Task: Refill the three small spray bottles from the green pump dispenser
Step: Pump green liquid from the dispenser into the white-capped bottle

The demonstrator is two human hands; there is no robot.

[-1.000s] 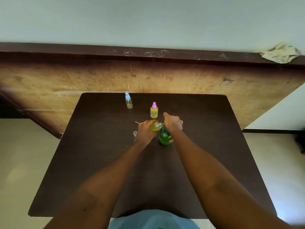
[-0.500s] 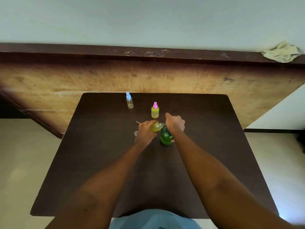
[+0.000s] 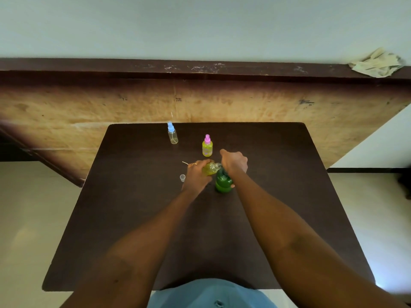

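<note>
The pump dispenser (image 3: 223,183) stands mid-bench (image 3: 278,174), my right grip (image 3: 234,162) curled over its top. Just left of it, my left grip (image 3: 196,176) holds the first spray bottle (image 3: 210,168) tilted, mouth toward the dispenser's spout. A loose cap (image 3: 182,177) sits left of that grip. The second spray bottle (image 3: 207,146) stands upright behind both grips. The third spray bottle (image 3: 172,134) stands farther back and left, near the far edge.

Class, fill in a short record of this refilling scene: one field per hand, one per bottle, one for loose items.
Left hand: grips tilted small bottle at the pump spout
Right hand: curled over green pump dispenser top
Pink-capped bottle: upright, yellow liquid nearly to the top
Blue-capped bottle: upright, almost empty
Clear cap: on table, beside left hand
</note>
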